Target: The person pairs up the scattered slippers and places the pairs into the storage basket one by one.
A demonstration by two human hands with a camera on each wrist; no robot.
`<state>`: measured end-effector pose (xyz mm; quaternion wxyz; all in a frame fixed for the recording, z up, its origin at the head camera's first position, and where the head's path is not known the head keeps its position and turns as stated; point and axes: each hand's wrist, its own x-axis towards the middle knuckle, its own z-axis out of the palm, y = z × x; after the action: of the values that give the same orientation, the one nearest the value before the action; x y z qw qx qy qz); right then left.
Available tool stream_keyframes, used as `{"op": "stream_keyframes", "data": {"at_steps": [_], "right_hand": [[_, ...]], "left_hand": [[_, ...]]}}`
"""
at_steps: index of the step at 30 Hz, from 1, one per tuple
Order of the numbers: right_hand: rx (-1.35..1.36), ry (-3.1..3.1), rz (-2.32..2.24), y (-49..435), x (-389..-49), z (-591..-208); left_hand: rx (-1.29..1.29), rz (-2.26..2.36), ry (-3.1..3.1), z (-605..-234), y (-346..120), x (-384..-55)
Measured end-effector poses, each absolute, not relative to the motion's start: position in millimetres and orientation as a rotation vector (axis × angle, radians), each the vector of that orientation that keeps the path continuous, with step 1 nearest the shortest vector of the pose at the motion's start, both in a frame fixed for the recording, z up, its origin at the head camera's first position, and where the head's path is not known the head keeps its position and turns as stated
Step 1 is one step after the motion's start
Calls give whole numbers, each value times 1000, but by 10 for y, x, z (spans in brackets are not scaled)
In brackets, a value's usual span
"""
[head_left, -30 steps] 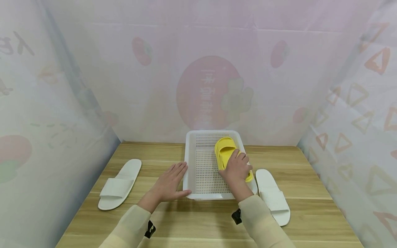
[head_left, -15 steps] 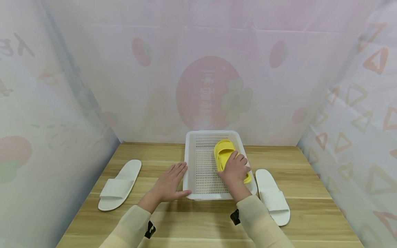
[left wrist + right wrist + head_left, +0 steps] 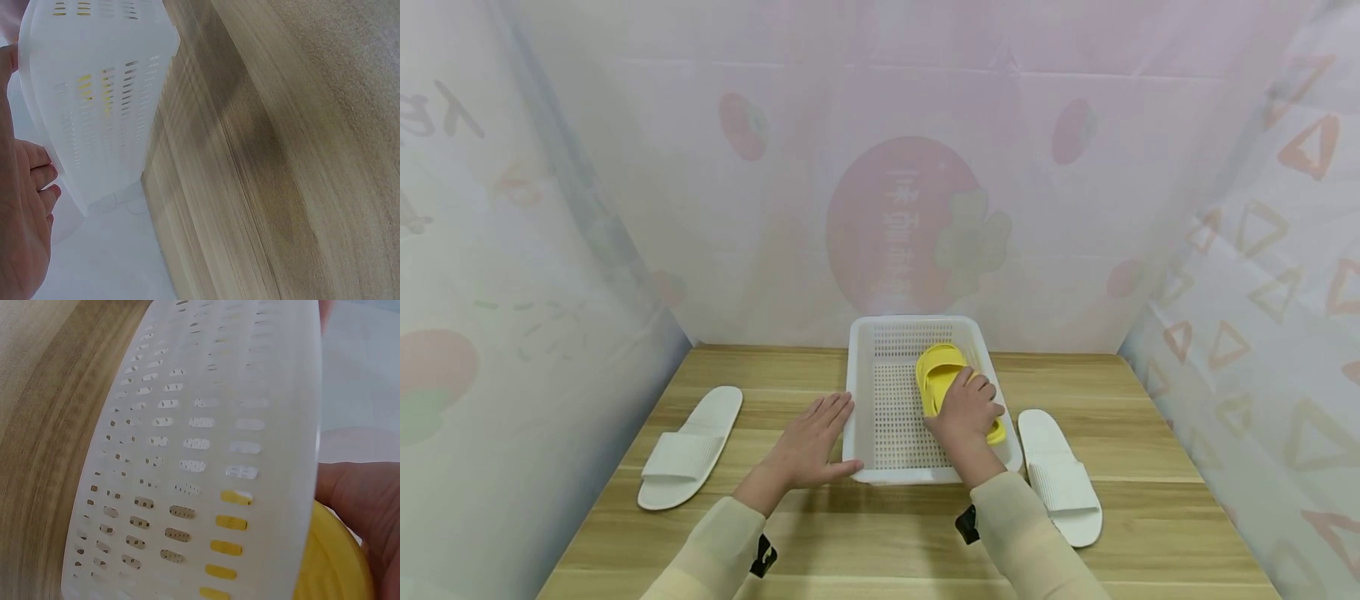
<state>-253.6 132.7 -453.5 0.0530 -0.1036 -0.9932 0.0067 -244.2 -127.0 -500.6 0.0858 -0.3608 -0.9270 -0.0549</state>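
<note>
In the head view a white perforated plastic basket (image 3: 917, 476) stands on the wooden table. My left hand (image 3: 808, 446) rests against its left rim with straight fingers, the thumb at the near corner. Inside the basket, on its right side, my right hand (image 3: 966, 417) grips a yellow slipper (image 3: 941, 357) by its heel half, toe pointing away. In the right wrist view the thumb lies by the ribbed yellow slipper (image 3: 331, 562), seen past the basket wall (image 3: 275, 456). The left wrist view shows the left fingertips (image 3: 47, 178) touching the rim from outside.
A white slipper (image 3: 681, 454) lies on the table to the left of the basket. Another white slipper (image 3: 1062, 483) lies close by the basket's right side. Printed cloth walls (image 3: 775, 250) enclose the table (image 3: 865, 542) at the back and sides.
My right hand has drawn the yellow slipper slightly nearer and to the left within the basket. The left hand, basket and white slippers have stayed in place.
</note>
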Motion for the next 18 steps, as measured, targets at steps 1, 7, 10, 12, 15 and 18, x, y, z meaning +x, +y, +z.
{"op": "stream_keyframes", "data": {"at_steps": [1, 7, 10, 12, 15, 18], "right_hand": [[-314, -3026, 19, 1322, -2533, -4528], [-299, -3054, 8, 1303, -2503, -4525], [-289, -3050, -2, 1295, -2495, -4542], [-281, -3048, -3, 1288, -2497, -4560], [-271, -3043, 0, 1280, -2501, -4572], [-264, -3042, 2, 1285, -2514, -4570]], "left_hand": [[-1076, -165, -2761, -5005, -1273, -2441], [-1078, -171, -2747, -5009, -1274, -2443], [-1077, -175, -2746, -5013, -1270, -2441], [-1077, -173, -2747, -5015, -1271, -2440], [-1077, -173, -2750, -5012, -1275, -2439], [-1079, -176, -2752, -5012, -1275, -2439]]}}
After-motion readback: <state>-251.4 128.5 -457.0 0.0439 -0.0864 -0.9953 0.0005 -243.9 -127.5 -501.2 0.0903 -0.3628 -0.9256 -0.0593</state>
